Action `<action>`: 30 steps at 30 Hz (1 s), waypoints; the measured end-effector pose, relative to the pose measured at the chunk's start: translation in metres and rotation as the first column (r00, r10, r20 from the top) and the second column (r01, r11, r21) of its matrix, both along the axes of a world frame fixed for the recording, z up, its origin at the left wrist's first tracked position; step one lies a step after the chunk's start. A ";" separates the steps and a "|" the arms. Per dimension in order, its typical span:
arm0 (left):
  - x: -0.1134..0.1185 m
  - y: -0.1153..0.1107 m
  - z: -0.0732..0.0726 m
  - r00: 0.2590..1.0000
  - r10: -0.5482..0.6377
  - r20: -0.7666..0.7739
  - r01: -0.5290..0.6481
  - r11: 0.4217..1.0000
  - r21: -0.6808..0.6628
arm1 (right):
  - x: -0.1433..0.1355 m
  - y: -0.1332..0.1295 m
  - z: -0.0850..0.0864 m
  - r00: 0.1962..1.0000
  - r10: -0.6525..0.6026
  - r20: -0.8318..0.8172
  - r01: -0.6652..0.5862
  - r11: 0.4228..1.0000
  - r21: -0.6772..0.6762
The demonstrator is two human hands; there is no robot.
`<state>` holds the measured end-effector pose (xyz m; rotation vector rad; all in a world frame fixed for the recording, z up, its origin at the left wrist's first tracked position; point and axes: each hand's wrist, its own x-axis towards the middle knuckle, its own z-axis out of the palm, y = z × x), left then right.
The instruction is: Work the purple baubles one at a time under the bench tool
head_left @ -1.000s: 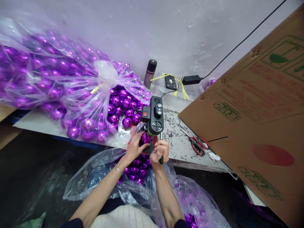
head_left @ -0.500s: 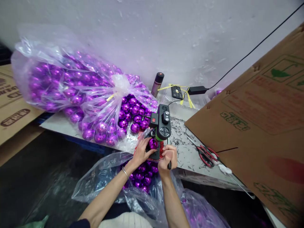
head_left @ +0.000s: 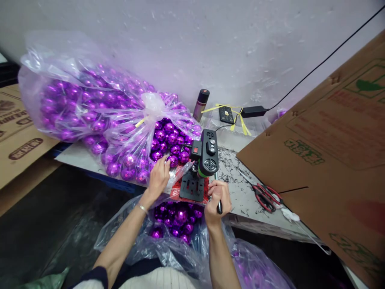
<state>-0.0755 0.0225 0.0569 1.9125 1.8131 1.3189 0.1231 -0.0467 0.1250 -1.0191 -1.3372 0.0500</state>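
My right hand (head_left: 217, 198) is wrapped around the black-gripped lever handle (head_left: 219, 207) of a small black bench press (head_left: 209, 150). Nothing sits on the press's slotted black base plate (head_left: 192, 188). My left hand (head_left: 159, 174) is at the mouth of a clear bag (head_left: 153, 106), its fingers loosely bent, slightly apart and touching or almost touching a shiny purple faceted ball (head_left: 172, 161). Its fingertips are partly hidden. More such balls fill the bag. Below the table edge, other purple balls (head_left: 180, 216) lie in an open plastic bag (head_left: 126, 224).
Red-handled scissors (head_left: 266, 196) lie on the right of the table (head_left: 237, 196), among black scraps. A spray can (head_left: 201, 105) and a power adapter (head_left: 254, 111) stand near the wall. A large cardboard box (head_left: 325, 160) rises at the right; flattened cardboard (head_left: 18, 140) lies left.
My left hand has left the press and moved up and left to the balls in the bag. The ball on the base plate is gone from there. My right hand stays on the lever.
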 end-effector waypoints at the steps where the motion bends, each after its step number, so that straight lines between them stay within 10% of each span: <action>1: -0.001 0.020 0.009 0.996 0.056 -0.069 -0.061 0.995 -0.074 | 0.000 0.000 -0.001 1.000 0.001 0.003 -0.001 1.000 0.003; 8: 0.015 0.070 0.024 0.959 -0.092 -0.266 -0.057 0.862 -0.504 | 0.005 -0.001 -0.002 0.999 0.012 0.053 -0.012 1.000 0.015; 14: 0.006 0.042 0.013 0.982 -0.121 0.145 0.168 0.909 -0.380 | 0.005 0.000 -0.003 0.998 0.003 0.065 -0.004 1.000 0.021; 19: 0.017 -0.010 0.004 0.816 -0.231 0.529 0.361 0.920 -0.155 | 0.003 0.001 0.011 0.998 -0.009 0.057 0.008 1.000 0.026; 24: 0.053 -0.040 -0.025 0.839 -0.281 0.466 0.397 0.902 -0.169 | 0.001 0.003 0.034 1.000 0.006 -0.016 -0.007 0.999 -0.040; 30: 0.065 -0.025 -0.040 0.905 -0.333 0.265 0.375 0.919 -0.124 | 0.001 0.005 0.048 0.999 0.016 -0.028 -0.018 0.997 -0.070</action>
